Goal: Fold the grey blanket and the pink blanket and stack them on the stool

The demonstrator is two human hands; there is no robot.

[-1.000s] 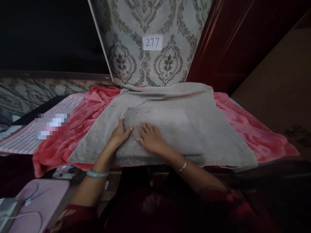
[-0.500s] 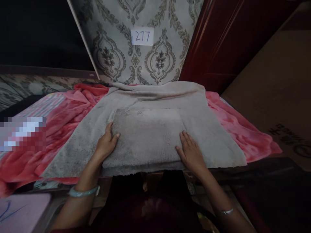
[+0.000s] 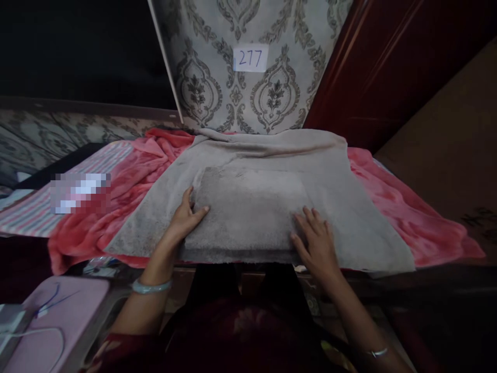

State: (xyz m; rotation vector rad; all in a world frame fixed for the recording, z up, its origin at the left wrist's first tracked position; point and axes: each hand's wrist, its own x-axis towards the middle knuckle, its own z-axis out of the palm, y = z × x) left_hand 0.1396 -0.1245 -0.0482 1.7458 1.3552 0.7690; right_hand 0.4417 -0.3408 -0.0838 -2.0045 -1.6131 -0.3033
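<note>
A grey plush cloth (image 3: 361, 228) is spread over the surface in front of me. At its middle lies a flat, raised rectangle (image 3: 248, 207) in the same grey fabric; whether something is inside it is hidden. My left hand (image 3: 188, 215) rests along the rectangle's left edge, thumb and fingers apart. On the right edge, my right hand (image 3: 316, 238) lies palm down with its fingers spread. Neither hand grips anything. Beneath the grey cloth a pink-red plush blanket (image 3: 128, 199) shows at the left and right.
A striped cloth (image 3: 34, 212) lies at the left, partly blurred out. Behind it stands a dark screen (image 3: 85, 52). A paper marked 277 (image 3: 250, 57) is on the patterned wall. Dark red panelling (image 3: 368, 62) and a cardboard box (image 3: 446, 134) flank the right. A pink stool-like top (image 3: 73, 305) sits at lower left.
The view has turned left, so everything sits farther right in the picture. Both hands stay at the rectangle's sides, and my right fingers are slightly more spread.
</note>
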